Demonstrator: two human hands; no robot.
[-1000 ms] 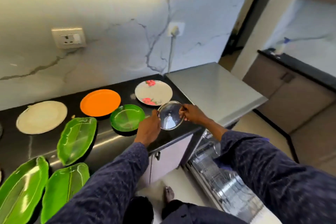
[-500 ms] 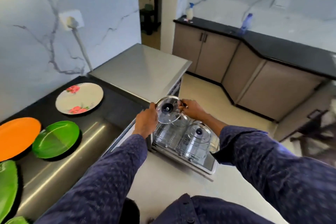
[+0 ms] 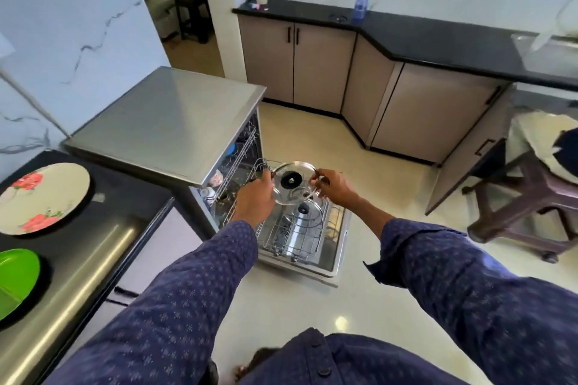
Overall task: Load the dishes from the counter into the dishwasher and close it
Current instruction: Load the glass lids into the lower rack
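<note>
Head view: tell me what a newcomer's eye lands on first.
The round glass lid with a black knob, held at its rim by the left hand and right hand above the pulled-out wire dishwasher rack at centre. Then the white floral plate and green plate on the black counter at left.

Left arm: dark blue patterned sleeve, extended forward and down. Left hand [image 3: 255, 197]: back toward the camera, fingers curled on the left rim of a round clear glass lid with a black centre knob [image 3: 292, 183]. Right arm: same sleeve, cuff loose at the forearm. Right hand [image 3: 333, 187]: fingers pinching the lid's right rim.
</note>
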